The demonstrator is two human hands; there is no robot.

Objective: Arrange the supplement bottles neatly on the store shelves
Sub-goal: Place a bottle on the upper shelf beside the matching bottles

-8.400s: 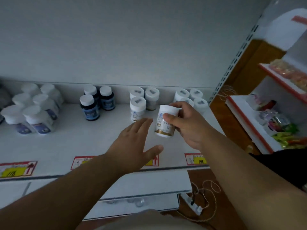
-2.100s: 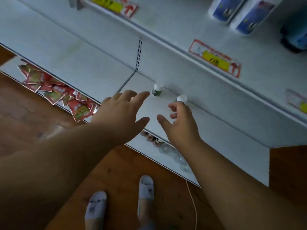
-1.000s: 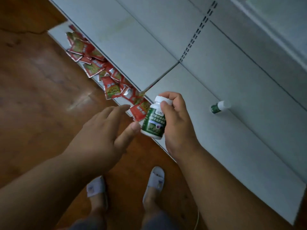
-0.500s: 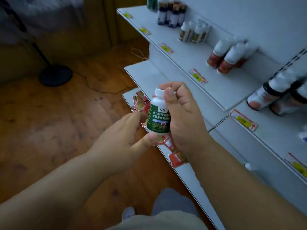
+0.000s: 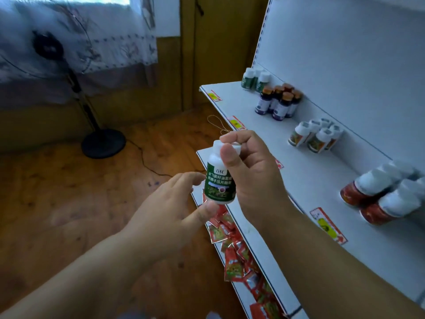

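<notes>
Right hand (image 5: pixel 250 171) gripping a green-labelled bottle (image 5: pixel 220 180) near its white cap, thumb pressed across the neck, fingers curled round behind; bottle held upright in the air in front of the shelves, off every shelf. Left hand (image 5: pixel 170 210) just below and beside it, fingers loosely spread, thumb tip touching the bottle's bottom edge, holding nothing itself.

Behind the hands, white shelves (image 5: pixel 310 171) running away to the right. On the upper shelf, against the back panel: green bottles (image 5: pixel 254 80) at the far end, then a cluster of dark bottles with brown caps (image 5: pixel 279 103), then white-capped bottles with orange and green labels (image 5: pixel 316 138), then red-labelled bottles (image 5: pixel 377 196) nearest, blurred. Yellow and red price tags (image 5: pixel 327 225) along the shelf's front edge.

Below the hands, on the lowest shelf, a heap of red packets (image 5: pixel 236 256).

Further off to the left, a wooden floor (image 5: pixel 69 203), a standing fan (image 5: pixel 69 72) with a round black base, its cord trailing across the boards, and a patterned curtain (image 5: pixel 119 38) behind it.
</notes>
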